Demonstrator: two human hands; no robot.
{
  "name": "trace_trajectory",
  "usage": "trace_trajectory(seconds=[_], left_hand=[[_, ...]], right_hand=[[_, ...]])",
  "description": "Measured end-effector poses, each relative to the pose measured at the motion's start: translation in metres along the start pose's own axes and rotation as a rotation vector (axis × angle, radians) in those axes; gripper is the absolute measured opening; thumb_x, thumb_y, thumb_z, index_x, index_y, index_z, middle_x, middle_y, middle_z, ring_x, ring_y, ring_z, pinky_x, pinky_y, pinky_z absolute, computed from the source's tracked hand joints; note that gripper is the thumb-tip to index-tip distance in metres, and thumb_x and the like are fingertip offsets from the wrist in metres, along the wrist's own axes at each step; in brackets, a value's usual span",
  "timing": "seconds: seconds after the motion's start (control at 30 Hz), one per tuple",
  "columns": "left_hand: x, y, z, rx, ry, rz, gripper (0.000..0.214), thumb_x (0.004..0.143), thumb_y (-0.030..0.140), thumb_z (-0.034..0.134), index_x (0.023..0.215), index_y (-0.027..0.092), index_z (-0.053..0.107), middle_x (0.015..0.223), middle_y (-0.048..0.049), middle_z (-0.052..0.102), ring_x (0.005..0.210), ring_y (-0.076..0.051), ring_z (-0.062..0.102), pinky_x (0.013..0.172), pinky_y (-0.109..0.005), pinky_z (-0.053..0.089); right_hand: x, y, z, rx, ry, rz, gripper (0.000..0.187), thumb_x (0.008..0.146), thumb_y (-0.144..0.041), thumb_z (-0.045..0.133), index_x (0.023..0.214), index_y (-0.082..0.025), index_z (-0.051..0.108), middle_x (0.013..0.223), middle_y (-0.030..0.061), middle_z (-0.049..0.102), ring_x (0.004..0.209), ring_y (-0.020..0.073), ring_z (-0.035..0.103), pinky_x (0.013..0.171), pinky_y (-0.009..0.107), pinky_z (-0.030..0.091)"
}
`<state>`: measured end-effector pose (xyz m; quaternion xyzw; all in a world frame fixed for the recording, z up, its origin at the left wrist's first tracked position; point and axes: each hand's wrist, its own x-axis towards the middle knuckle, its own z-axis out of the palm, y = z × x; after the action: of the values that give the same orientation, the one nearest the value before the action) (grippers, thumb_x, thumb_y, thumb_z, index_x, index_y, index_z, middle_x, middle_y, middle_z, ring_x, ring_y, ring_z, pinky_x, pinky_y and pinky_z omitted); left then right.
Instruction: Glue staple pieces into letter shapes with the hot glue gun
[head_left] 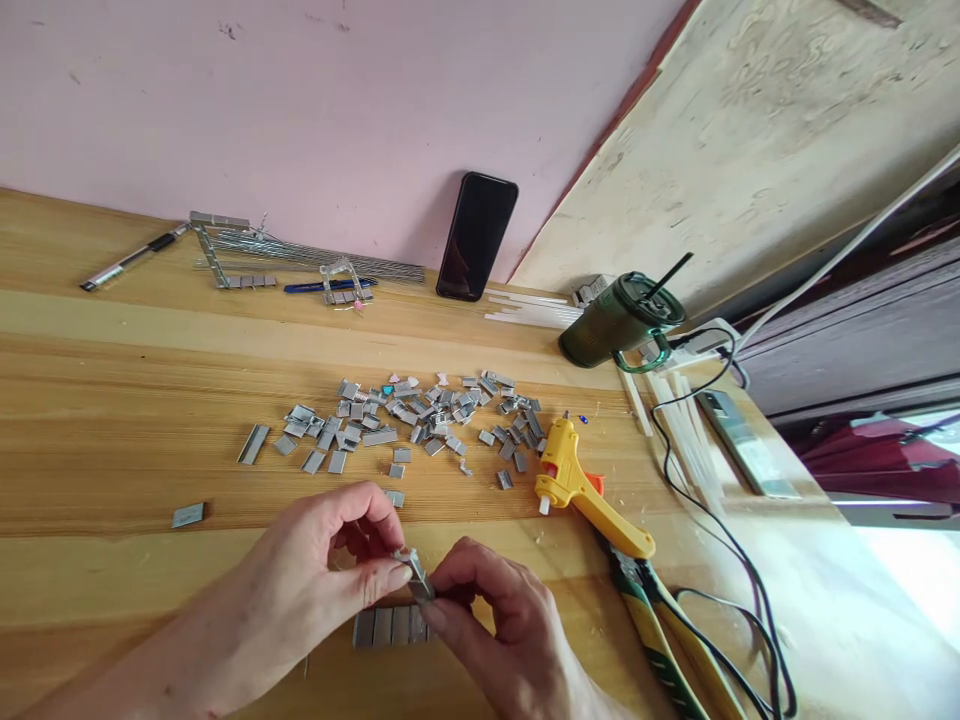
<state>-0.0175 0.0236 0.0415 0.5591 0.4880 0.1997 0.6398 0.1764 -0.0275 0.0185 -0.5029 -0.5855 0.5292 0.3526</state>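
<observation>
My left hand (322, 570) and my right hand (499, 620) meet near the front edge of the wooden table (112, 400). Both pinch one small metal staple block (415, 573) between fingertips, holding it tilted just above a flat row of joined staple blocks (390, 626) lying on the table. A scattered heap of several loose staple blocks (420, 415) lies farther back in the middle. A single block (187, 515) sits alone at the left, and a longer strip (253, 444) lies beyond it.
A yellow glue gun (577, 485) lies right of my hands, its black cord (720, 560) looping toward the right edge. A dark green mug (619, 320), white glue sticks (525, 308), a phone (477, 236) leaning on the pink wall, pens and a staple structure (225, 250) stand at the back.
</observation>
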Motion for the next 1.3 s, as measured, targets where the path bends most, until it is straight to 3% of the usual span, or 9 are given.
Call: trace_trajectory(seconds=[0.1, 0.27, 0.33, 0.57, 0.67, 0.83, 1.1, 1.3], left_hand=[[0.0, 0.0, -0.001, 0.052, 0.029, 0.052, 0.016, 0.081, 0.035, 0.06, 0.071, 0.023, 0.056, 0.071, 0.004, 0.056, 0.068, -0.014, 0.054, 0.064, -0.024, 0.045], [-0.001, -0.001, 0.001, 0.24, 0.087, 0.167, 0.022, 0.085, 0.033, 0.052, 0.068, 0.022, 0.06, 0.069, 0.003, 0.057, 0.066, -0.014, 0.056, 0.061, -0.023, 0.045], [0.0, -0.002, 0.002, 0.307, 0.123, 0.221, 0.022, 0.086, 0.029, 0.05, 0.068, 0.022, 0.06, 0.067, 0.0031, 0.059, 0.064, -0.013, 0.057, 0.06, -0.023, 0.045], [0.004, -0.003, 0.006, 0.555, 0.25, 0.454, 0.022, 0.081, 0.014, 0.045, 0.063, 0.02, 0.056, 0.059, 0.0035, 0.059, 0.051, -0.009, 0.056, 0.05, -0.018, 0.045], [0.002, -0.005, 0.008, 0.639, 0.314, 0.556, 0.021, 0.083, 0.011, 0.045, 0.068, 0.019, 0.057, 0.062, 0.0019, 0.061, 0.054, -0.01, 0.058, 0.052, -0.019, 0.048], [-0.003, -0.015, 0.018, 0.713, 0.386, 0.676, 0.019, 0.086, 0.007, 0.046, 0.077, 0.02, 0.056, 0.067, 0.0017, 0.062, 0.056, -0.012, 0.059, 0.055, -0.022, 0.049], [-0.008, -0.029, 0.031, 0.742, 0.385, 0.786, 0.017, 0.093, 0.01, 0.043, 0.092, 0.022, 0.055, 0.077, 0.0009, 0.065, 0.065, -0.014, 0.061, 0.063, -0.025, 0.049], [-0.011, -0.019, 0.032, 0.886, 0.387, 0.826, 0.022, 0.091, 0.007, 0.04, 0.087, 0.021, 0.057, 0.071, 0.0005, 0.067, 0.059, -0.014, 0.063, 0.056, -0.025, 0.049]], right_hand=[[0.0, 0.001, 0.0, 0.079, -0.007, 0.063, 0.014, 0.08, -0.03, 0.064, 0.073, -0.018, 0.06, 0.062, -0.0033, 0.053, 0.057, 0.01, 0.045, 0.054, 0.021, 0.038], [0.004, -0.004, -0.001, 0.346, -0.072, 0.355, 0.038, 0.074, -0.053, 0.071, 0.074, -0.017, 0.057, 0.059, -0.0031, 0.051, 0.05, 0.0085, 0.043, 0.048, 0.021, 0.037], [0.005, -0.007, -0.003, 0.402, -0.07, 0.405, 0.046, 0.069, -0.06, 0.073, 0.073, -0.017, 0.057, 0.059, -0.0019, 0.054, 0.048, 0.0087, 0.047, 0.047, 0.022, 0.04], [0.003, -0.009, -0.005, 0.449, -0.056, 0.371, 0.043, 0.074, -0.057, 0.071, 0.077, -0.015, 0.062, 0.064, 0.0026, 0.063, 0.048, 0.0097, 0.054, 0.05, 0.024, 0.042], [0.003, -0.009, -0.006, 0.49, -0.044, 0.355, 0.041, 0.076, -0.054, 0.072, 0.084, -0.014, 0.064, 0.062, 0.0001, 0.061, 0.049, 0.0098, 0.056, 0.051, 0.023, 0.042], [0.007, -0.014, -0.003, 0.507, -0.069, 0.405, 0.048, 0.068, -0.053, 0.079, 0.091, -0.014, 0.063, 0.07, 0.0002, 0.061, 0.057, 0.0101, 0.054, 0.056, 0.024, 0.043], [0.012, -0.019, 0.005, 0.32, -0.01, 0.46, 0.028, 0.068, -0.041, 0.071, 0.069, -0.017, 0.058, 0.057, -0.0035, 0.051, 0.056, 0.0111, 0.044, 0.055, 0.025, 0.034], [0.01, -0.017, 0.006, 0.088, 0.052, 0.325, 0.009, 0.068, -0.027, 0.058, 0.066, -0.018, 0.056, 0.059, -0.0032, 0.05, 0.058, 0.0122, 0.044, 0.058, 0.026, 0.037]])
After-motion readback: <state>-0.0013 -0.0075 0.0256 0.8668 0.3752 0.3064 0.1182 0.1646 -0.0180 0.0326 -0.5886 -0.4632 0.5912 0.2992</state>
